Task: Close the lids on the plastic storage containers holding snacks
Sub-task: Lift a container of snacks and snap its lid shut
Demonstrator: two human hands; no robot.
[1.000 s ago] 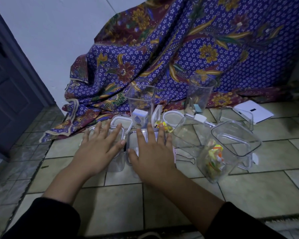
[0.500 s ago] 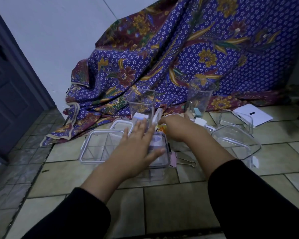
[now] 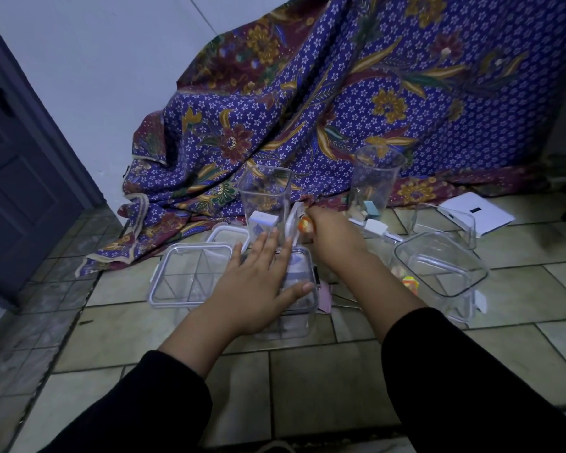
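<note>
Head view. The left hand (image 3: 262,282) lies palm down, its fingers (image 3: 268,246) straight and splayed wide, flat on the lid (image 3: 299,268) of a square clear container (image 3: 299,317). The lid sits on top of that container, and the thumb tip is near its right edge. Can't tell if the clasps are latched.

The right hand (image 3: 335,235) is stretched out past the left fingertips, its back to the camera, fingers curled under and hidden. At its fingertips is an orange-and-yellow snack (image 3: 304,225), touching a white lid (image 3: 293,223) that stands on edge. Can't tell whether the fingers pinch the snack or only touch it.

Just left of the left fingers is a divided clear container (image 3: 190,279), top open, compartments showing. Beyond it a white-rimmed lid (image 3: 227,233) lies flat. Just beyond the left fingertips is a small white box (image 3: 262,225), and behind that a tall square container (image 3: 265,194), upright and open.

Right of the right wrist a large clear container (image 3: 441,269) is tilted, its open mouth facing up and toward the camera, with bright snacks (image 3: 409,284) seen through its left wall. Further out beyond the right knuckles a tall round container (image 3: 376,178) stands upright. A flat white box (image 3: 477,214) lies well to the right.

Everything rests on a tiled floor (image 3: 307,371), with a patterned blue cloth (image 3: 356,109) draped behind.
</note>
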